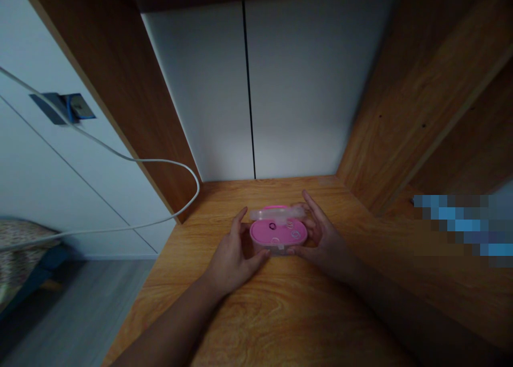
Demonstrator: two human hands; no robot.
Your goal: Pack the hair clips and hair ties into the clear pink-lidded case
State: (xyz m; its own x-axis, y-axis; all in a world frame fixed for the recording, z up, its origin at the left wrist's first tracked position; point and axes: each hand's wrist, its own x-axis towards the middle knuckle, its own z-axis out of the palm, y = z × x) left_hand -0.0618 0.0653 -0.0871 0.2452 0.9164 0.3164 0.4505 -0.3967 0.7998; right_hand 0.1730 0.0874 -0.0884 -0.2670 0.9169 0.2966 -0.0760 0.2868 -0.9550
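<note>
A small oval box (276,236) with a pink top face and clear sides rests on the wooden table in front of me. Its translucent lid (274,213) is tilted up along the far side. One dark loop (272,226) and several pale ring shapes (295,234) show on the pink; whether they are loose or printed I cannot tell. My left hand (231,257) wraps the box's left end, thumb along the front. Around the right end curves my right hand (326,244), its thumb at the front near the clasp and one finger pointing up. Some fingertips are hidden behind the box.
Wooden side panels (156,89) and a white back wall (200,89) enclose the wooden table (248,324). A white cable (164,161) loops in from the left, near a wall socket (80,106). Patterned fabric (24,255) lies at far left. A blurred patch covers the right.
</note>
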